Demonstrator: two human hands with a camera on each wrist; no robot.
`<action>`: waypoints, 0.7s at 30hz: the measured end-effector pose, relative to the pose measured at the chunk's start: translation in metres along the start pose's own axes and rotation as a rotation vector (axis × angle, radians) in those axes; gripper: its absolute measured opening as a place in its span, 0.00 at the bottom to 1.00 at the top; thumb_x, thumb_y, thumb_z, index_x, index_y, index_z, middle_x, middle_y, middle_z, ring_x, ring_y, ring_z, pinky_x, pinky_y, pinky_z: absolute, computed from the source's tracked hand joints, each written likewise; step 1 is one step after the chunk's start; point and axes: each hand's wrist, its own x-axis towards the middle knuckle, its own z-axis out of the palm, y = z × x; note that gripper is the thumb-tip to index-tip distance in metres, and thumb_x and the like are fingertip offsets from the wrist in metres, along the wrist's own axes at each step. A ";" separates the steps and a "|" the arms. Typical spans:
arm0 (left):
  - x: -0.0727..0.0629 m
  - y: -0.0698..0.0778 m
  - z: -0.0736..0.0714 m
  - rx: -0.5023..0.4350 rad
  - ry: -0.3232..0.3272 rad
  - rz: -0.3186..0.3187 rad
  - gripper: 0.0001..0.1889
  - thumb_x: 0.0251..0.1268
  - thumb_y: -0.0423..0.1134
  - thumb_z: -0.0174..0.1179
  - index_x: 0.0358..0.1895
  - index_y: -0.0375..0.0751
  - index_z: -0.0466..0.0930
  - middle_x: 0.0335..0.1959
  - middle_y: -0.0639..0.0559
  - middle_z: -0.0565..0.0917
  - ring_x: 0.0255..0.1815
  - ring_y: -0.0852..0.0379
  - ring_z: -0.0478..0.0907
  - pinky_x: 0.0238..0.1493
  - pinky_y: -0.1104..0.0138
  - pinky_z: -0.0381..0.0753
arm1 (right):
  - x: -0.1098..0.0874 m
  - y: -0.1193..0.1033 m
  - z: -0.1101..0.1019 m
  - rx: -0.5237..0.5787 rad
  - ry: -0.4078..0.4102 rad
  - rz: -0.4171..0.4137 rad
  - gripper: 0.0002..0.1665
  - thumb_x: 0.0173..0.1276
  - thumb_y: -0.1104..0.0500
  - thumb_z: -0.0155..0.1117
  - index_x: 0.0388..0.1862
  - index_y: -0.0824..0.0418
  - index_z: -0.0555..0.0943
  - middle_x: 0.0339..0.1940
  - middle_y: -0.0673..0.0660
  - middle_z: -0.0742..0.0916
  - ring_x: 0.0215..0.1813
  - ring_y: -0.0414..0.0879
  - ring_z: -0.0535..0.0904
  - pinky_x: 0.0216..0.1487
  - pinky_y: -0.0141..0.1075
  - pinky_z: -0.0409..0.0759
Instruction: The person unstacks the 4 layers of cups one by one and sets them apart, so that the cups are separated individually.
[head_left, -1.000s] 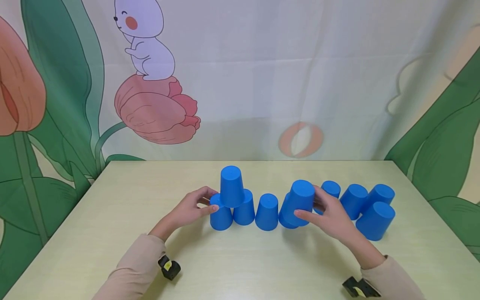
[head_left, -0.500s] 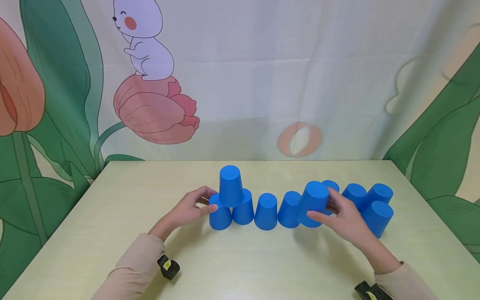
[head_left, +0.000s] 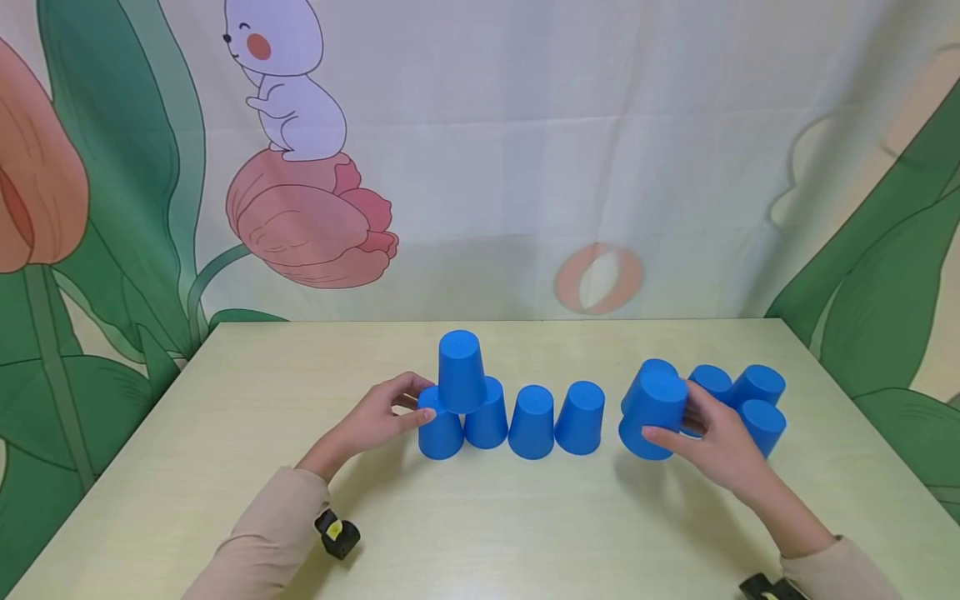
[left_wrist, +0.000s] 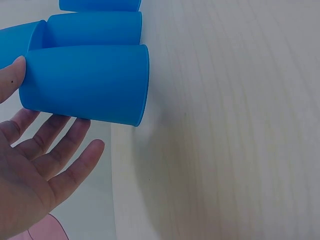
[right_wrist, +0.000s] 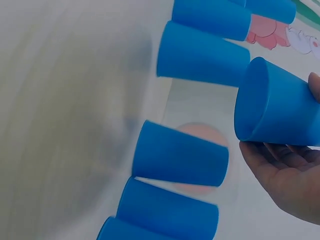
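Note:
Upside-down blue cups stand across the table. At the left, one cup [head_left: 461, 371] rests on top of two others. My left hand [head_left: 382, 419] steadies the left lower cup [head_left: 440, 435], thumb on one side and fingers on the other; the left wrist view shows fingertips touching its wall [left_wrist: 85, 82]. My right hand [head_left: 716, 443] grips another blue cup [head_left: 652, 421] by its sides, raised off the table. In the right wrist view this held cup [right_wrist: 287, 107] shows its open mouth. Two single cups, one [head_left: 532, 423] and another [head_left: 580, 419], stand between the hands.
Behind the held cup stands a further cup [head_left: 651, 367], partly hidden. Several more cups [head_left: 759, 384] cluster at the right, beyond my right hand. The pale wooden table [head_left: 480, 525] ends at a printed curtain [head_left: 480, 167] at the back.
My right hand has carried its cup to the right, away from the two single middle cups, which now show fully. The left hand has stayed at the left lower cup.

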 end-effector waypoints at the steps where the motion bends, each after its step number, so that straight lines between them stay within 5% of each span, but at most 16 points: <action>1: 0.000 0.000 0.000 -0.001 0.000 0.001 0.22 0.60 0.45 0.59 0.53 0.38 0.70 0.48 0.45 0.77 0.49 0.46 0.74 0.47 0.55 0.76 | 0.000 0.002 -0.001 -0.006 0.001 0.001 0.41 0.61 0.51 0.64 0.65 0.67 0.59 0.58 0.72 0.72 0.57 0.67 0.70 0.53 0.58 0.68; 21: 0.001 -0.001 0.000 -0.014 0.003 -0.003 0.22 0.60 0.45 0.60 0.53 0.38 0.70 0.48 0.46 0.77 0.49 0.47 0.74 0.45 0.57 0.77 | -0.007 0.035 -0.019 -0.055 -0.023 0.093 0.45 0.59 0.52 0.66 0.66 0.71 0.54 0.60 0.77 0.66 0.58 0.74 0.64 0.52 0.62 0.66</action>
